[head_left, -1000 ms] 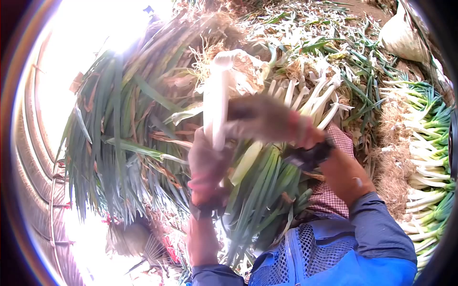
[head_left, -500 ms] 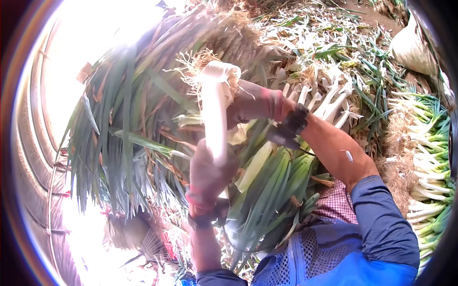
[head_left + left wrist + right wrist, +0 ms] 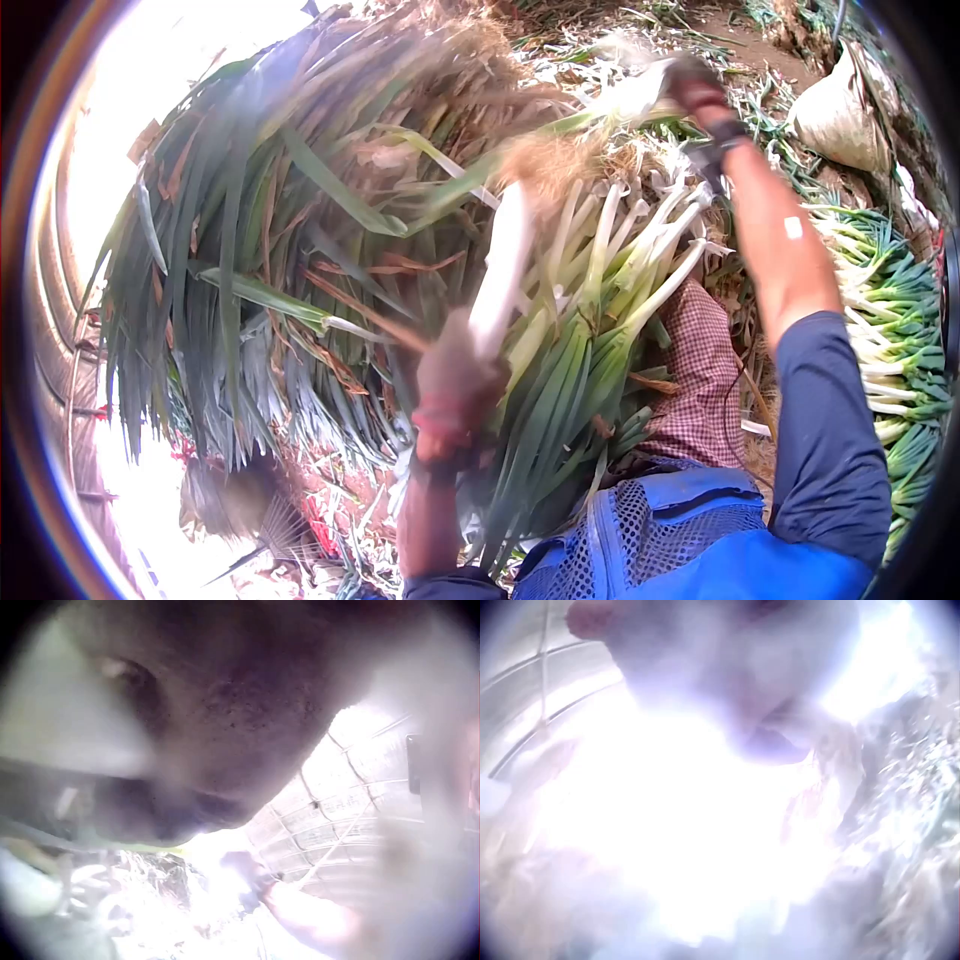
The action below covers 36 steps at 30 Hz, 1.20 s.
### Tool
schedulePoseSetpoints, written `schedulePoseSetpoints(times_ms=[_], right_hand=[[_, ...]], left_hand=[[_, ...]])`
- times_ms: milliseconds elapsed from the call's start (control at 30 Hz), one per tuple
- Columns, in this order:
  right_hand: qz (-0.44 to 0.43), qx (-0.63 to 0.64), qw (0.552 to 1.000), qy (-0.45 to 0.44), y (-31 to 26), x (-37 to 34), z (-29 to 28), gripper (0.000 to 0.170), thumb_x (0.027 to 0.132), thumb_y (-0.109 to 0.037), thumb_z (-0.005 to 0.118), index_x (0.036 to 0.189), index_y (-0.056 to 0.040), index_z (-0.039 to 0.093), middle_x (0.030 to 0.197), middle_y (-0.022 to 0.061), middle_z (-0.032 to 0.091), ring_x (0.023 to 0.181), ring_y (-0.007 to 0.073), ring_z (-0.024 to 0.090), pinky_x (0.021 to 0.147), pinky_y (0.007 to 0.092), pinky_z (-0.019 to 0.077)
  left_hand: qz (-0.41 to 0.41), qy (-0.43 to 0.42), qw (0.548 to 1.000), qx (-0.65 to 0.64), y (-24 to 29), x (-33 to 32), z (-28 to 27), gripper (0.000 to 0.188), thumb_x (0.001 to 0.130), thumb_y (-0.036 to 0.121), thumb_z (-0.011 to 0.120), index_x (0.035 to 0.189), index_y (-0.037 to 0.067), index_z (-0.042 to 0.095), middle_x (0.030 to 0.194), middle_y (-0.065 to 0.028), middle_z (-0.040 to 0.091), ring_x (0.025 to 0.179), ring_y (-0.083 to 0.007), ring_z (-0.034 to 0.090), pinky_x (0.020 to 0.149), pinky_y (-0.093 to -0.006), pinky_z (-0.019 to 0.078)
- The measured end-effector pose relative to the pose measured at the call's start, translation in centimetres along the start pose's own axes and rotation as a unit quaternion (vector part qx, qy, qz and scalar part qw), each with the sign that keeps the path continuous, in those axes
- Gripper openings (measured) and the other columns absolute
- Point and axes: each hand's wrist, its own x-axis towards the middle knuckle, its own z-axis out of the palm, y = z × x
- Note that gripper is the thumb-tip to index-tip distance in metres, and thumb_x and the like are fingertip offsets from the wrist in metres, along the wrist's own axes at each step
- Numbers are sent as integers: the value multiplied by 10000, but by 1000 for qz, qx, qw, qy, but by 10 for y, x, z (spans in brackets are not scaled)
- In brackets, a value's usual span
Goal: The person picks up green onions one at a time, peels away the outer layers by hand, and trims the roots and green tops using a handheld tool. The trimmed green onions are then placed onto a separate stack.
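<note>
My gloved left hand (image 3: 460, 375) grips a thick leek (image 3: 505, 260) by its white stalk, root end up and tilted away from me. In the left wrist view the glove (image 3: 225, 712) is curled beside the pale stalk (image 3: 67, 712). Far out at the upper right, my gloved right hand (image 3: 695, 88) holds a blurred, whitish peeled outer leaf (image 3: 635, 95), whose greener part trails left. Strong glare hides much of the right wrist view, where the glove (image 3: 735, 660) shows above a thin papery strip (image 3: 844, 769).
Unpeeled leeks lie in a large heap (image 3: 240, 260) on the left. More leeks (image 3: 600, 270) with white stems rest before my lap. Leaf scraps (image 3: 600, 45) cover the ground beyond. A row of cleaned stalks (image 3: 890, 350) runs down the right, below a pale sack (image 3: 845, 115).
My right hand has swung from beside the leek's root end out to the upper right, taking a peeled leaf along. The leek in my left hand has tipped to the right.
</note>
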Motion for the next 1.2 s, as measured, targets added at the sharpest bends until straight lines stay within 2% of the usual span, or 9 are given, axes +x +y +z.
schedulePoseSetpoints(times_ms=[133,267,333,433,600,700,833,1067,1200], right_hand=[[270,39,957,-96,72,-19,-66,442,1087,-432,619,983,-21,742,731,100,684,663,249,663,655,428,544],[29,14,897,-440,4,-161,-84,264,1033,-321,667,1099,-88,773,890,81,750,805,270,728,768,409,623],[-406,131,846,-319,-19,-226,-67,312,919,-289,761,1178,-114,763,1161,87,745,986,258,718,900,423,602],[-304,123,816,-475,-50,-213,-79,331,867,-247,798,1163,-103,756,1139,96,744,941,251,710,871,428,591],[-85,-180,951,236,-74,-64,-104,233,890,-172,749,1108,-89,741,992,150,764,874,290,756,818,411,609],[-183,150,971,-39,-96,-81,-92,476,1035,-333,742,1354,9,657,1202,195,745,1136,272,739,981,414,621],[-185,214,858,-430,-209,-191,-47,404,998,-380,792,1198,-36,725,907,70,687,812,221,656,753,390,560],[-54,639,686,-345,-201,-208,36,132,988,-178,799,1057,-66,814,937,90,788,696,131,682,599,252,567],[133,180,963,-151,-68,-103,11,309,1073,-295,648,1132,-17,769,1020,139,769,848,234,694,795,387,621]], left_hand=[[-93,-18,992,-82,-62,-16,17,413,803,138,808,1156,7,638,887,-132,702,764,-248,698,718,-398,560],[-87,-7,992,-88,-64,-5,27,425,794,129,822,1148,-4,630,885,-94,681,716,-185,638,664,-361,545],[-102,-18,989,-109,-64,-2,29,417,794,115,819,1145,-3,629,885,-89,680,721,-177,635,661,-357,542],[-117,-27,984,-131,-56,-1,27,407,795,86,827,1138,-2,628,886,-76,674,731,-157,622,659,-345,532],[-82,-19,985,-152,-67,-5,32,433,792,75,867,1139,-5,620,873,-34,662,721,-123,604,634,-313,517],[-96,-27,978,-182,-73,-4,32,443,790,70,874,1147,-1,621,879,-24,659,730,-109,596,631,-307,511],[-80,-27,970,-228,-78,-5,35,465,789,77,885,1164,-3,622,878,-11,651,727,-102,588,644,-298,509],[-112,-18,962,-248,-78,-10,35,509,795,82,878,1222,-25,624,934,-16,661,782,-112,599,711,-296,520],[-93,1,967,-238,-73,-9,42,542,792,90,874,1255,-42,626,991,-49,698,814,-161,629,760,-322,543]])
